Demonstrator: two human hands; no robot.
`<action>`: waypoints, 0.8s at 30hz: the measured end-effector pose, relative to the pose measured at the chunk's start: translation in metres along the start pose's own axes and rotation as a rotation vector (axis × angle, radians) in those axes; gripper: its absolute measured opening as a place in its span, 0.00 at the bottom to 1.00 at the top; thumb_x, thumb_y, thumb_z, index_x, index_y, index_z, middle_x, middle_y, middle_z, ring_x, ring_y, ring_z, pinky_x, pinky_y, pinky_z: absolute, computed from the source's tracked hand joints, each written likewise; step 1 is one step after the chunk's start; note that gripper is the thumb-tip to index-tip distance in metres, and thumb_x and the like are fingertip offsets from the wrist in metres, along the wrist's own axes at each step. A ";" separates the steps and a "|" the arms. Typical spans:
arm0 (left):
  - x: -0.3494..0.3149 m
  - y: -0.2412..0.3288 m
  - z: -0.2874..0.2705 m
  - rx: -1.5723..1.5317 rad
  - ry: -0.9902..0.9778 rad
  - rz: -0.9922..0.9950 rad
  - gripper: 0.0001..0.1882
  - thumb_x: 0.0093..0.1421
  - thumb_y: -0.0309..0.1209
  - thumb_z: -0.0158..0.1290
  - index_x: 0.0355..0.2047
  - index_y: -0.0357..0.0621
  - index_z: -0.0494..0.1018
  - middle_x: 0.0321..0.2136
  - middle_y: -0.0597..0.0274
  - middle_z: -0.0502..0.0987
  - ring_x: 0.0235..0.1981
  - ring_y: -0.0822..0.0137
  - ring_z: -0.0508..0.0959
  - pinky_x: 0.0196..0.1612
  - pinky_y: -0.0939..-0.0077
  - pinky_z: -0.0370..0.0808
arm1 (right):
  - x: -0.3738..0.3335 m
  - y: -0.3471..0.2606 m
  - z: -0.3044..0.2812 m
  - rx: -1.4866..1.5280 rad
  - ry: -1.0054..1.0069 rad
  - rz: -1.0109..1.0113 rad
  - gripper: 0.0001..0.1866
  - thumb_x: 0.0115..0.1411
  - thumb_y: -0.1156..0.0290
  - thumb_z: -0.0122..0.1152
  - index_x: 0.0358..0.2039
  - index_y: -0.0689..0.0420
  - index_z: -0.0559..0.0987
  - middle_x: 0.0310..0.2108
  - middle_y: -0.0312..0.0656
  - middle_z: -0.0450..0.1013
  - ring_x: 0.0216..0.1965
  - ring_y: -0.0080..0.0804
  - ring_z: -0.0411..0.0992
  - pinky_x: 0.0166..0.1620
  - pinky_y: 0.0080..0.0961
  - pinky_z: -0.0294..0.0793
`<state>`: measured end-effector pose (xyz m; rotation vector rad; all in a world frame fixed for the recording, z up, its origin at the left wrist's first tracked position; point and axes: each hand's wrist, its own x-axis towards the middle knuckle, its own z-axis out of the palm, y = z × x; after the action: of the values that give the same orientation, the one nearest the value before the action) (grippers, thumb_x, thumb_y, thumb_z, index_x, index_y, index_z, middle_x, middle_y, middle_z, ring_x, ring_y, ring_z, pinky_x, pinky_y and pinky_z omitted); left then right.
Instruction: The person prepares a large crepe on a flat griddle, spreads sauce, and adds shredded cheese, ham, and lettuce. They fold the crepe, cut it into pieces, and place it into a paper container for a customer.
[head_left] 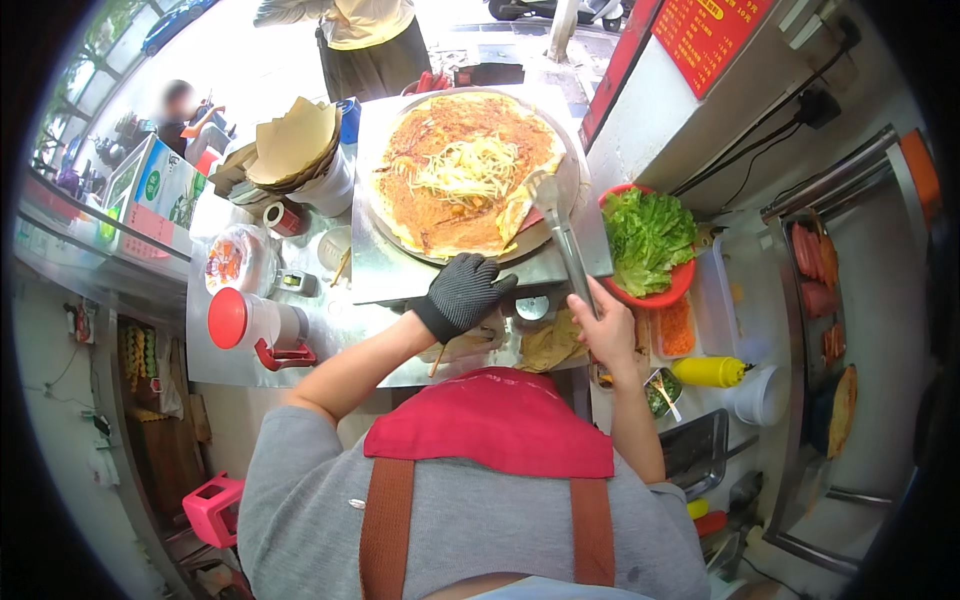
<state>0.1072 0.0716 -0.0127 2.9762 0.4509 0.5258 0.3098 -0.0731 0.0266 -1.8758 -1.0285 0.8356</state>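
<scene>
That pancake (412, 208) on the griddle (532, 240) looks soft, easily torn, best held by its edge; the right hand (608, 332) clasps tongs (569, 240), the left hand (462, 296) is curled, its hold unclear from here.

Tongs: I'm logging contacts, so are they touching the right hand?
Touching. The head view shows the right hand closed around the near end of the tongs, with no gap between skin and metal.
</scene>
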 end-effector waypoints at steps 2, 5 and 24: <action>-0.007 0.009 -0.022 -0.047 -0.014 -0.074 0.11 0.53 0.34 0.54 0.36 0.50 0.75 0.20 0.59 0.71 0.28 0.56 0.73 0.30 0.62 0.67 | -0.001 -0.007 0.006 -0.267 0.042 -0.113 0.26 0.56 0.57 0.59 0.52 0.57 0.72 0.21 0.42 0.74 0.22 0.36 0.75 0.29 0.28 0.74; -0.022 0.022 -0.037 -0.140 0.094 -0.306 0.10 0.52 0.33 0.55 0.35 0.49 0.76 0.19 0.58 0.71 0.25 0.55 0.72 0.30 0.62 0.67 | 0.001 -0.008 0.018 -0.527 0.085 -0.203 0.28 0.54 0.57 0.60 0.53 0.54 0.71 0.22 0.42 0.74 0.25 0.42 0.74 0.32 0.34 0.73; -0.050 0.023 -0.042 -0.156 0.307 -0.527 0.10 0.50 0.30 0.58 0.35 0.50 0.79 0.25 0.59 0.73 0.30 0.57 0.72 0.33 0.65 0.69 | -0.050 0.008 0.008 0.095 0.040 0.213 0.22 0.57 0.65 0.57 0.53 0.53 0.72 0.19 0.41 0.73 0.20 0.25 0.74 0.23 0.24 0.71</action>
<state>0.0545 0.0362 0.0136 2.4812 1.1159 0.8986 0.2836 -0.1174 0.0242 -1.9350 -0.7598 0.9481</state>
